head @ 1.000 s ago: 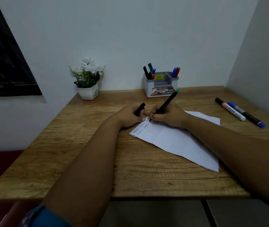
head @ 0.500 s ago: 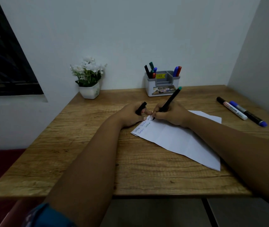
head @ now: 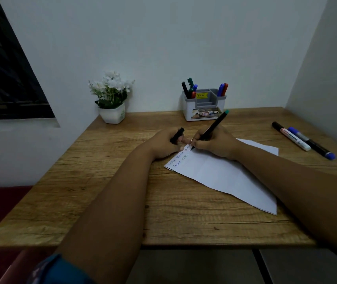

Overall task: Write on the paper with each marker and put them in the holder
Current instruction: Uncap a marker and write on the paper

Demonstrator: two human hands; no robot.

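Black marker [head: 210, 128] pinched in the right hand [head: 214, 143], fingers curled round the lower barrel; its tip touches the paper [head: 223, 173] at the end of the second written line, green-capped end tilted up and away toward the holder [head: 204, 107]. Left hand [head: 163, 144] grips the black cap [head: 177, 135] between curled fingers, with fingertips pressing the paper's far left corner. Paper lies skewed on the wooden desk [head: 102, 197], creased, two short rows of handwriting near its left edge. Both forearms rest across the desk.

Holder stands at the back against the wall: four markers upright in its left compartment, two in its right. Black-capped marker [head: 290, 138] and blue marker [head: 312, 144] lie side by side, touching, on the desk well right of the paper. White potted flowers [head: 112, 99] at back left, well apart from the holder.
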